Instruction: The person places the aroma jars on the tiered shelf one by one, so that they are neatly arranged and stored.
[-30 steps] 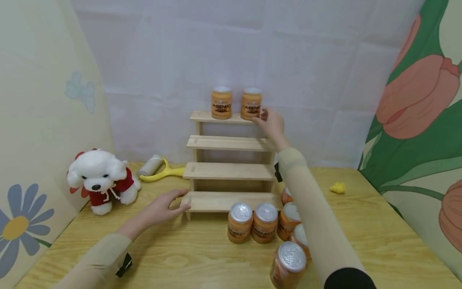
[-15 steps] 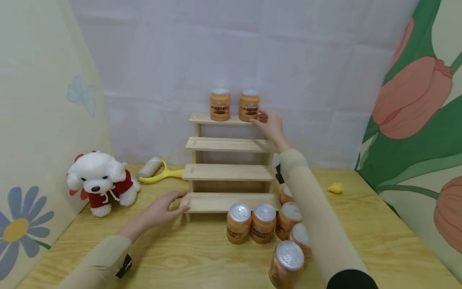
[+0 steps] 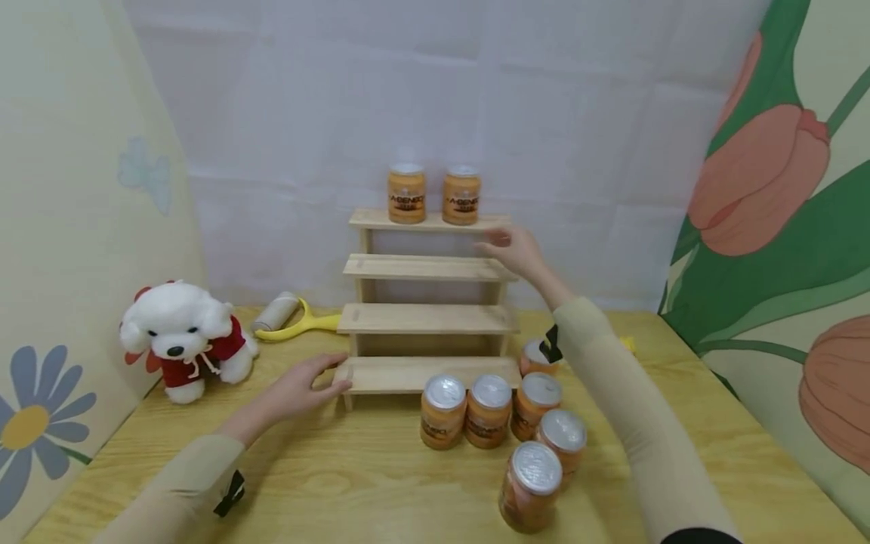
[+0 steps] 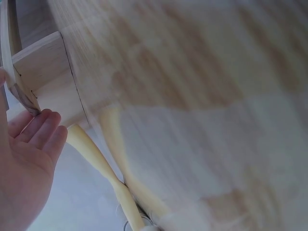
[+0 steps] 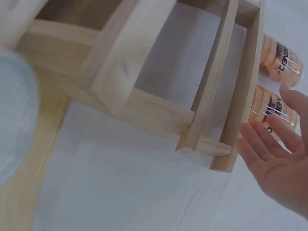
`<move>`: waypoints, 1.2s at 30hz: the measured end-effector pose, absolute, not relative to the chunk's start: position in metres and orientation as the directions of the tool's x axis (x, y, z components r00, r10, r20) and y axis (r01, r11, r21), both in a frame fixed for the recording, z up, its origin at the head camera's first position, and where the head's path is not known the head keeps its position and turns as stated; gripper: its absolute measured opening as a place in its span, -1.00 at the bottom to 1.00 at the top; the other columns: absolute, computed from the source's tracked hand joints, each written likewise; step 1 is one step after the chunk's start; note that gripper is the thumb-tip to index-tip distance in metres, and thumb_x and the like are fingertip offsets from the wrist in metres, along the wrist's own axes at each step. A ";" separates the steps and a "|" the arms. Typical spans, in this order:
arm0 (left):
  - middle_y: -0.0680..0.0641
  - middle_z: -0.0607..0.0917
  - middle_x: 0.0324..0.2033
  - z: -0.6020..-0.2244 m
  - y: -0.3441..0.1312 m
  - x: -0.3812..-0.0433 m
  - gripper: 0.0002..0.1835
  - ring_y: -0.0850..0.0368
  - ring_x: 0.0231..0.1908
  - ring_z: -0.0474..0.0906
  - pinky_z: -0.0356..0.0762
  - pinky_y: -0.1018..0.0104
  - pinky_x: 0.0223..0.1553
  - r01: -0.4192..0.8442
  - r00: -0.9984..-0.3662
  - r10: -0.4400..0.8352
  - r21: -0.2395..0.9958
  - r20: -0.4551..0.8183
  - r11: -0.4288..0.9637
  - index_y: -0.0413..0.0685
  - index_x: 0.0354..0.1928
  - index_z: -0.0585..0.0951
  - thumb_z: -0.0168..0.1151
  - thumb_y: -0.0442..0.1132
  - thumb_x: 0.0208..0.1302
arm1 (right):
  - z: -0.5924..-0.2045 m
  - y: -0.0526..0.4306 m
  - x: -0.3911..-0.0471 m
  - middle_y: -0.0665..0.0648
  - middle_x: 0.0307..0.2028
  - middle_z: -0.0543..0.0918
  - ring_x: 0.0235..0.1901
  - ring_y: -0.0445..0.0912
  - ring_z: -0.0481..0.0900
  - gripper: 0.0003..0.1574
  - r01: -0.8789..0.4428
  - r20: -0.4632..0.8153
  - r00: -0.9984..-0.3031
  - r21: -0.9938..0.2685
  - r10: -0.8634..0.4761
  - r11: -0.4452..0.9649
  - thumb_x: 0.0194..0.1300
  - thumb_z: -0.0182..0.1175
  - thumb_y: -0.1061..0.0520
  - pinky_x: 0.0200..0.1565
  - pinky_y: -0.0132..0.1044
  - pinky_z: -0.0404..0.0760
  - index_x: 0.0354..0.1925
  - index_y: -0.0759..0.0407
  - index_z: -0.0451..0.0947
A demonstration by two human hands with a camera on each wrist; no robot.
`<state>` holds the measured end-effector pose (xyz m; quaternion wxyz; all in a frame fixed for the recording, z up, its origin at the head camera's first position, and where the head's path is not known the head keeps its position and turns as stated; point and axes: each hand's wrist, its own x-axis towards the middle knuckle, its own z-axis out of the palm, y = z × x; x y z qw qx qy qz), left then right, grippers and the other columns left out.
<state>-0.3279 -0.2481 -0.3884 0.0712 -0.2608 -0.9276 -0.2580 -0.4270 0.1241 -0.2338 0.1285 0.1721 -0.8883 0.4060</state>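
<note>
A wood-grain table (image 3: 306, 483) bears a four-step wooden display stand (image 3: 428, 317), the landmark here. Left of the stand sits a white plush dog (image 3: 178, 340) in a red top. The left hand (image 3: 292, 393) rests at the left end of the lowest step, thumb and fingers spread apart, fingertips touching the wood. The right hand (image 3: 518, 253) is wide too — thumb clear of loosely bent fingers — just beside the stand's top right end. Behind the stand's left side lies a yellow-handled roller (image 3: 299, 326). Two orange cans (image 3: 406, 195) stand upright on the top step; six more silver-lidded cans (image 3: 444, 415) stand before the lowest step and around its right end.
</note>
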 end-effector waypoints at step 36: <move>-0.27 0.55 0.13 -0.390 -0.253 -0.334 -0.32 -0.22 0.13 0.46 0.43 -0.12 0.13 0.555 -0.829 0.483 0.323 0.281 0.766 -0.20 0.23 0.45 0.15 0.16 0.25 | -0.345 0.223 -0.344 0.37 0.22 0.42 0.22 0.25 0.35 -0.35 -0.445 0.151 -0.867 -0.666 -0.475 0.599 0.30 0.19 0.05 0.20 0.11 0.40 0.24 0.35 0.35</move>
